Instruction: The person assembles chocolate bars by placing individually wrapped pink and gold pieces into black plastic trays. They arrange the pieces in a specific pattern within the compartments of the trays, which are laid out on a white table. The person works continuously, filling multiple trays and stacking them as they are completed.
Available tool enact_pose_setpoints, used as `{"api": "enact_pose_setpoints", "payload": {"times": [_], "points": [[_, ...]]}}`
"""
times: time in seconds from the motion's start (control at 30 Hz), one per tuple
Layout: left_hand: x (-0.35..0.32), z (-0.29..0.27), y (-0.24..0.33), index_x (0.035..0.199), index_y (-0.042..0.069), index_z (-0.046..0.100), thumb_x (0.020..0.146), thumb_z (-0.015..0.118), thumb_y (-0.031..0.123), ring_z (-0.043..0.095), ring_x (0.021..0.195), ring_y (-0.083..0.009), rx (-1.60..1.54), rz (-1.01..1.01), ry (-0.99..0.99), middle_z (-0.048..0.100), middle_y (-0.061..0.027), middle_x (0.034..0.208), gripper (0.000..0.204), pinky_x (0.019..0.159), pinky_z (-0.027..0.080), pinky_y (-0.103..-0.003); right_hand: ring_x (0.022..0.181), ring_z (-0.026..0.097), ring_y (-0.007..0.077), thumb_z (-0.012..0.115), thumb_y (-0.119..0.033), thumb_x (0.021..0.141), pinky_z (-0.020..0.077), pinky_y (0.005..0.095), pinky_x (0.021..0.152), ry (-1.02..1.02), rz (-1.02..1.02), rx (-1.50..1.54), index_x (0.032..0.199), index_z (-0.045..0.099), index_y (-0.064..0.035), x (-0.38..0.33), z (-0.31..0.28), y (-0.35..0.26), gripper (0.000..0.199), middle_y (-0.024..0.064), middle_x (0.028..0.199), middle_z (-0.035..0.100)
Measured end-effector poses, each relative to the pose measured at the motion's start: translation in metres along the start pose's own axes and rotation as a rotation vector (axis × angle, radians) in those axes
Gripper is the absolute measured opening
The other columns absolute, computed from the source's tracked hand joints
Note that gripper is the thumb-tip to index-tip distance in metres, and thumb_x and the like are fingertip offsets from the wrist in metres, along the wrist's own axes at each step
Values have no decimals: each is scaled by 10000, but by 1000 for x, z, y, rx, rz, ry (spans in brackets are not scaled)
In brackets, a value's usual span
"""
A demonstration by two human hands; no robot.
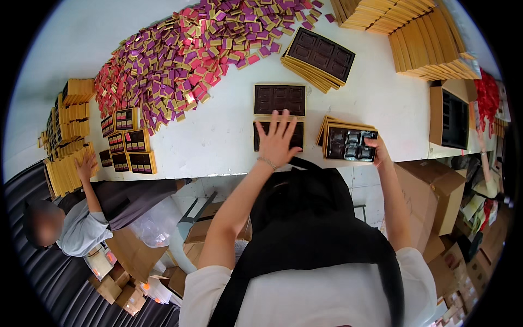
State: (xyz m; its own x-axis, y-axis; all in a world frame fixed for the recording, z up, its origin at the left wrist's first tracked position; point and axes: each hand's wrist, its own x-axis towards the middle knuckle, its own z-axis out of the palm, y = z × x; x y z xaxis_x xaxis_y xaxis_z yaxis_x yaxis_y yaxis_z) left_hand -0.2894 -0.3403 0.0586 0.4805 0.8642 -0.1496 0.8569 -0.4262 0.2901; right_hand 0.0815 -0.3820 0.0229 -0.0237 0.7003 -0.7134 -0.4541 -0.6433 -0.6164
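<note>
My left hand [278,137] lies flat with spread fingers on a gold-rimmed box with a dark brown compartment tray [298,136] at the table's near edge. A second such box [279,100] sits just beyond it. My right hand [377,151] grips the near right corner of another dark tray [348,143], which rests on a small stack of gold boxes and has several shiny pieces in its compartments.
A big heap of purple, pink and gold wrapped pieces [190,49] covers the white table [218,141]. Gold box stacks stand far right [430,43], centre back [318,57] and left [68,136]. Another person [81,218] reaches at the left. Cardboard cartons [436,201] crowd the floor.
</note>
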Motion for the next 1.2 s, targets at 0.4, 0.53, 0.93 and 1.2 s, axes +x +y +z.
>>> {"api": "enact_pose_setpoints", "payload": {"times": [0.4,0.53,0.93,1.2], "points": [[51,57,-71,1501,293,256,868,567,540,101,1452,-381,-115,-251,187,101,-147,1585,747,1070,176,-684,1040,610,246,699,-220,834,500,395,925,-103,-35,-149,1282,489,-16,75,47,-51,535,113,1194,607],[23,28,-64,1498,170,268,873,596,458,155,1444,-370,-312,-443,260,157,-190,1563,762,1094,201,-630,1123,554,228,648,-208,892,413,398,993,505,-293,-577,1354,444,-25,88,16,-52,536,138,1293,541],[-220,-169,-56,1034,27,582,870,612,70,602,932,-241,-168,-524,1412,640,-128,1020,172,818,488,-364,1228,495,210,609,-219,934,419,351,995,-518,-517,-569,1381,419,-18,27,350,-14,526,143,1343,514],[-298,-169,-231,862,109,471,903,548,269,550,903,-192,-1749,-1527,1796,560,-48,950,182,893,420,-459,1295,441,215,558,-408,946,380,340,1024,-933,-642,-597,1416,393,-26,-19,555,-18,628,140,1424,449]]}}
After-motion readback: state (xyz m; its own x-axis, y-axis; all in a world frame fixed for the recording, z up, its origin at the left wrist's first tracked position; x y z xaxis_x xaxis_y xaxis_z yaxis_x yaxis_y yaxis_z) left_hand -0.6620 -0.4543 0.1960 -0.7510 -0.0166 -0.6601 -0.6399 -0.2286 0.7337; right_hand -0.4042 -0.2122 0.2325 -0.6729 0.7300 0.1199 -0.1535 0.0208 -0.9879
